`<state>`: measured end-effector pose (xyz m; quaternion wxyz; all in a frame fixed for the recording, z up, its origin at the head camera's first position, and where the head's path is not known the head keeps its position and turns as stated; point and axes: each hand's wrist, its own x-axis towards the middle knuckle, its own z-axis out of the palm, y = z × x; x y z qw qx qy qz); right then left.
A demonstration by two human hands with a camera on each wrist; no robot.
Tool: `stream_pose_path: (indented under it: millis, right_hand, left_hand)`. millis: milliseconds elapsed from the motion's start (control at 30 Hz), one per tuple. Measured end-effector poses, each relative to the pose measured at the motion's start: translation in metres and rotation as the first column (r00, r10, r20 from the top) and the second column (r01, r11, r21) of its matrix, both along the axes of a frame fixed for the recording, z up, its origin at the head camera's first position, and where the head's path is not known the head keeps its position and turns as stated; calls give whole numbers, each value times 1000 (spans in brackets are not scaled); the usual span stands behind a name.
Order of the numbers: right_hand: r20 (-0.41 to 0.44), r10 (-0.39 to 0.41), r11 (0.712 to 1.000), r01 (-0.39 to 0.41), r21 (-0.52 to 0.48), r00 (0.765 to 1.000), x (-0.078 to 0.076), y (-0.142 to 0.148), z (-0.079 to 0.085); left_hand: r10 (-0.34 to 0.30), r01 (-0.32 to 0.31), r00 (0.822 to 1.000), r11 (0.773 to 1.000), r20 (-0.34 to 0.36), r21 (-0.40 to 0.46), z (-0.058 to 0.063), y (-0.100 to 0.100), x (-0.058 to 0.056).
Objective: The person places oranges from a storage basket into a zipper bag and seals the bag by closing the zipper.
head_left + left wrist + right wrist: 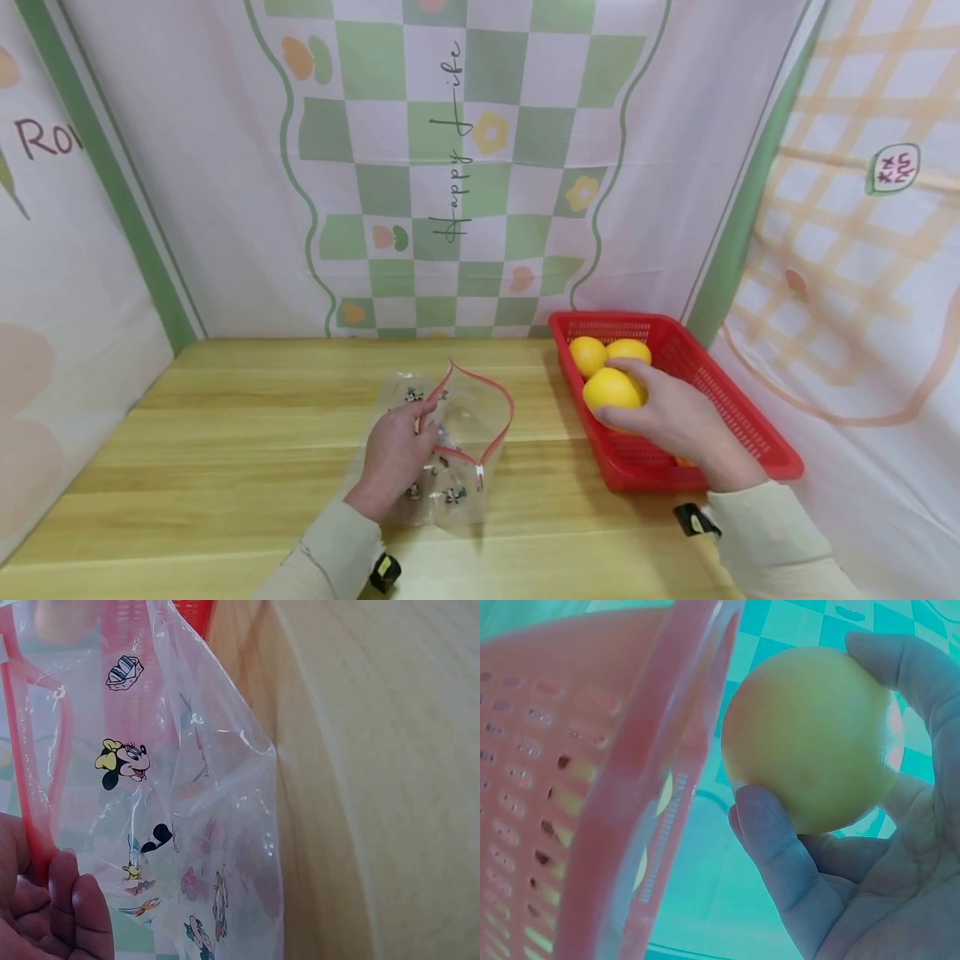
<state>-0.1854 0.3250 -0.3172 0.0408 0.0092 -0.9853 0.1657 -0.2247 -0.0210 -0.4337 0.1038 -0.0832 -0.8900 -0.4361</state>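
Observation:
A clear zip bag point(459, 500) with cartoon prints and a red zip edge stands on the wooden table, its mouth spread apart. My left hand point(397, 454) pinches the bag's red edge on the left side; in the left wrist view its curled fingers point(90, 911) hold that edge. My right hand point(678, 412) grips a round yellow fruit point(611, 395) between thumb and fingers, above the near-left side of the red basket point(622, 475). Seen from the right wrist, the fruit point(810, 739) is smooth and held just beside the basket's rim point(641, 742).
Two more yellow fruits point(588, 357) lie at the basket's far left end, and part of another point(682, 461) shows under my right wrist. The wooden table point(225, 450) runs up to a printed cloth point(435, 167) at the back. Cloths hang at both sides.

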Motion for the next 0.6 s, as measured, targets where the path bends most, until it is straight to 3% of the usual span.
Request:
stream_pose_path:
  millis: [600]
  right_hand:
    - [-127, 75, 997, -73, 24, 989, -2, -26, 2]
  left_hand:
    - [-3, 2, 1000, 999, 3, 33, 0, 1, 1]
